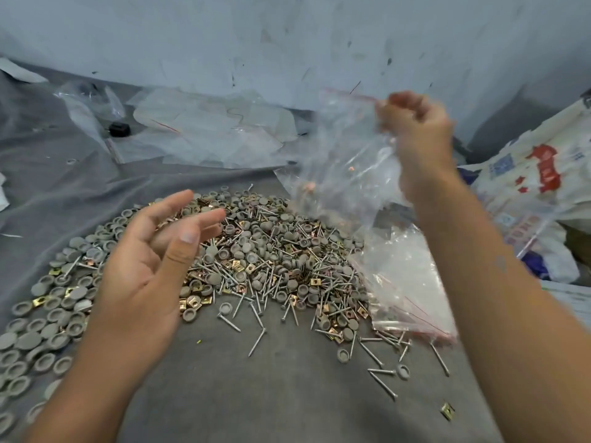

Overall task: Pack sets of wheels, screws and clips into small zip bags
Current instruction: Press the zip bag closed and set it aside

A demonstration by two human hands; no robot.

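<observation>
A clear zip bag (343, 161) with a red seal strip hangs in the air at the right, above the far right edge of the heap. Its long axis runs up and down with a slight lean: the sealed mouth is at the top, up by the fingers, and the bottom trails down and to the left toward the pile. It is blurred, and a few small copper-coloured bits seem to show inside. The right hand (415, 129) is raised, fingers curled tight, pinching the bag at its top edge. The left hand (153, 251) is held over the left part of the heap, palm turned inward, fingers spread and loosely bent, holding nothing.

Below them lies a wide heap of grey wheels (252, 247), silver screws (257, 342) and brass-coloured square clips (251, 267), all mixed, on a grey cloth (256, 394). A stack of empty zip bags (406, 282) rests on the heap's right edge, beside the right forearm. More clear bags (204, 129) lie at the far side near the wall, and a printed sack (537, 177) sits to the right
</observation>
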